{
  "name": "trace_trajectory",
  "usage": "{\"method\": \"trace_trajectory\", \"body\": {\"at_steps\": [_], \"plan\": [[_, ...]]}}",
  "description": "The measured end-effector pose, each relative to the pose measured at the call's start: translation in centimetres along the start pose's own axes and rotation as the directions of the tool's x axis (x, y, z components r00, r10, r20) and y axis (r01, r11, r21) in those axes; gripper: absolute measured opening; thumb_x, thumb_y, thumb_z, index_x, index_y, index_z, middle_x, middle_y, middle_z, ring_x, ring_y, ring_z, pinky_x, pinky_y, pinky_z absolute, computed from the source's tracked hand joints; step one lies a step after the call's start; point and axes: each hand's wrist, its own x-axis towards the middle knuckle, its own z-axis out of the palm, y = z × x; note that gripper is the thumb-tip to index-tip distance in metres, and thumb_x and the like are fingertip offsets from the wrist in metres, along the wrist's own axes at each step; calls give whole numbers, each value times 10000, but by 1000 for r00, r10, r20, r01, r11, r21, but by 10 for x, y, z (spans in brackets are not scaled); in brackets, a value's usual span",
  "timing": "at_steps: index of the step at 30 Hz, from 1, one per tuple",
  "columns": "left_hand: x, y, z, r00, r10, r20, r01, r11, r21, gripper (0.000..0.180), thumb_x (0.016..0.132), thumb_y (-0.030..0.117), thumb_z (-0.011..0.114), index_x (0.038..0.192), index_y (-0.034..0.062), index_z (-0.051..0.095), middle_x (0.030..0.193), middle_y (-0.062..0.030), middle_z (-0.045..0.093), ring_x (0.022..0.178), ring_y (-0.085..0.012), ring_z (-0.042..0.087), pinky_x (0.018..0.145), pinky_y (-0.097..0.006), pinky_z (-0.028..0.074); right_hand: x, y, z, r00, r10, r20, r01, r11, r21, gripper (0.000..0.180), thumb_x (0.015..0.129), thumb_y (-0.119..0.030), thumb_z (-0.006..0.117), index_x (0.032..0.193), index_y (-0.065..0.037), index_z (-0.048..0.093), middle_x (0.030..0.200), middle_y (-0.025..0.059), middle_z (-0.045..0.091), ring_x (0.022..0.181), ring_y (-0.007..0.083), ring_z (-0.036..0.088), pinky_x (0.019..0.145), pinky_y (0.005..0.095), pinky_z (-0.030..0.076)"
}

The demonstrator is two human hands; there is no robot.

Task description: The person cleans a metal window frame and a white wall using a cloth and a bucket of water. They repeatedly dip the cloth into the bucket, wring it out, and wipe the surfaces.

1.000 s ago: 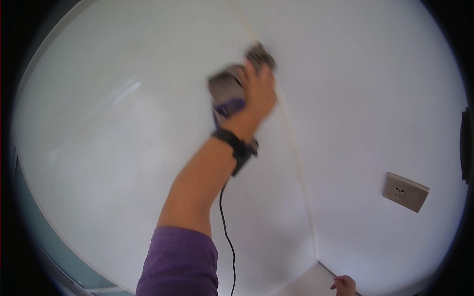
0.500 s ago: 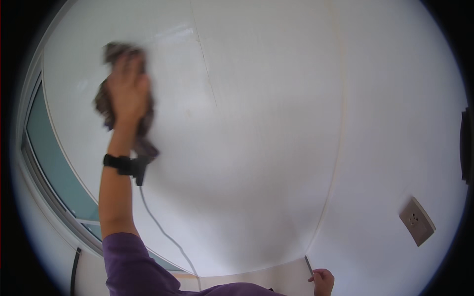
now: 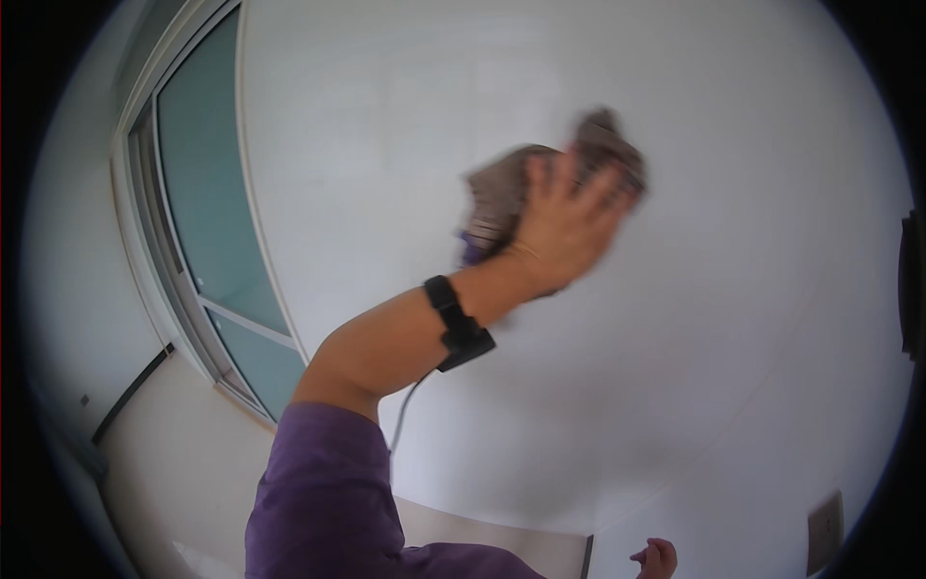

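Observation:
My left hand (image 3: 569, 222) presses a crumpled grey-brown patterned cloth (image 3: 502, 193) against a white wall panel (image 3: 386, 174). The fingers are spread over the cloth, which bunches out beyond the fingertips and to the left of the palm. A purple bit shows at the cloth's lower left edge. Slight motion blur softens the hand and cloth. A black strap with a small device (image 3: 461, 328) sits round my left wrist, and a cable (image 3: 405, 410) hangs from it. My right hand (image 3: 659, 558) is low at the bottom edge, away from the wall cloth, its fingers loosely bent and apart with nothing visible in them.
On the left stands a sliding door (image 3: 207, 174) with greenish frosted panes in a pale frame. A wall socket plate (image 3: 825, 533) is at the lower right. Pale floor (image 3: 183, 463) and dark skirting (image 3: 135, 396) show at the lower left. A dark object (image 3: 909, 285) sits at the right rim.
My left hand and the cloth have moved right across the wall, the arm now slanting. The view has turned: more of the door shows, and the socket sits lower and further right.

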Motion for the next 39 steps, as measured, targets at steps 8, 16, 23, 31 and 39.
{"method": "trace_trajectory", "body": {"at_steps": [8,16,23,31,39], "plan": [[-107,-212,-51,991,-119,-66,127,983,130,370,767,298,609,1130,229,592,1306,-80,446,1167,-385,375,937,-585,324,-23,-11,144,954,-89,286,149,970,-193,182,861,-58,541,1008,29,604,751,59,599,708,140,557,684,262,454],[-262,-373,-84,825,-501,-263,565,745,356,456,912,328,477,1304,96,474,1382,-201,384,1222,-383,411,1004,-437,354,-72,1,190,997,26,77,-1,954,-301,174,855,-55,522,957,44,621,737,77,604,679,156,575,639,282,487],[-310,-379,-100,761,-584,-282,648,691,320,466,978,297,403,1350,16,401,1427,-225,306,1262,-392,366,1044,-432,320,-111,56,226,996,6,92,11,983,-185,129,816,-42,562,882,40,637,685,86,637,624,138,613,601,256,502],[-239,-348,-119,894,-385,-228,443,834,329,431,991,276,343,1336,28,409,1392,-220,362,1252,-411,369,1017,-460,336,-133,135,200,998,55,35,-52,994,-92,139,824,-72,566,890,19,648,698,67,645,657,128,621,639,248,503],[-33,-365,-148,905,-403,-133,368,586,722,355,960,213,355,1253,68,495,1429,-56,374,1341,-271,304,1012,-520,351,-102,146,42,1000,-3,-5,2,986,-164,166,840,-74,540,923,39,630,703,81,612,630,150,573,600,272,474]]}}
